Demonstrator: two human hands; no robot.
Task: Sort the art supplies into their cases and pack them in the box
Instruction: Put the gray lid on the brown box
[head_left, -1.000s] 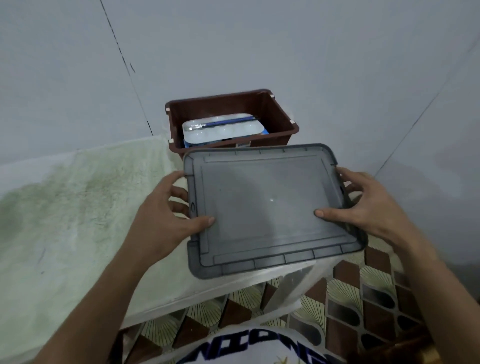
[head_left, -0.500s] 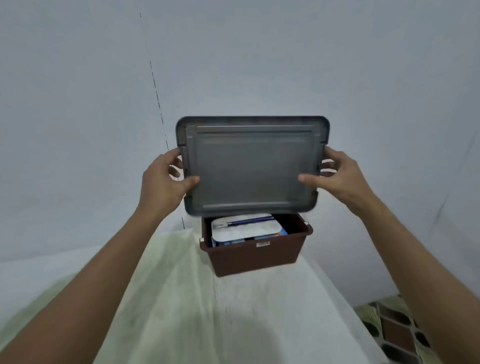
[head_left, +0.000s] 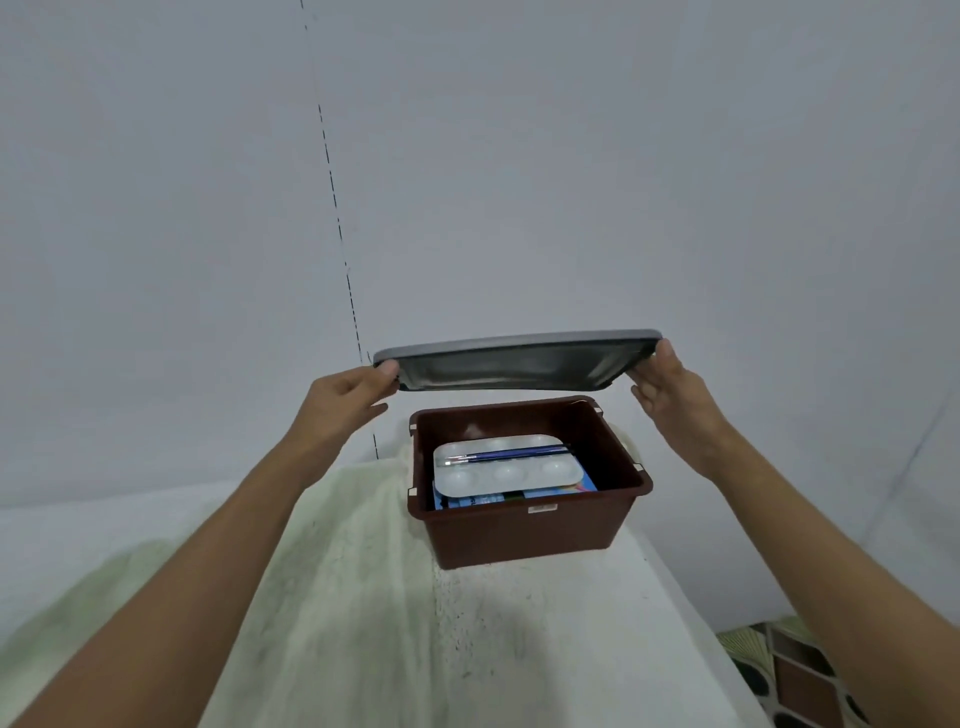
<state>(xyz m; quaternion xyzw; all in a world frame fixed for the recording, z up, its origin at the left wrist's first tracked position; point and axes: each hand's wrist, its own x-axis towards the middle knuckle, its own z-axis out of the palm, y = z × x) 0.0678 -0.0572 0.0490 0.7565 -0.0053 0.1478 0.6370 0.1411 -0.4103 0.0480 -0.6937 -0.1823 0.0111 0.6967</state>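
Note:
A brown plastic box (head_left: 530, 530) stands on the table against the wall. Inside it lies a white paint palette (head_left: 506, 467) with a blue paintbrush (head_left: 506, 455) across it, on top of a blue case (head_left: 519, 498). A grey lid (head_left: 519, 361) hovers nearly flat just above the box, its underside facing me. My left hand (head_left: 343, 400) grips the lid's left edge and my right hand (head_left: 670, 395) grips its right edge.
The table (head_left: 363, 623) has a white, green-stained top and ends at the right, where patterned floor tiles (head_left: 795, 675) show. A pale wall (head_left: 467, 182) with a dashed vertical line rises right behind the box.
The lid has gone from upright, facing me, to nearly flat and lower, over the open box. Both hands moved with it and kept their grip on its edges.

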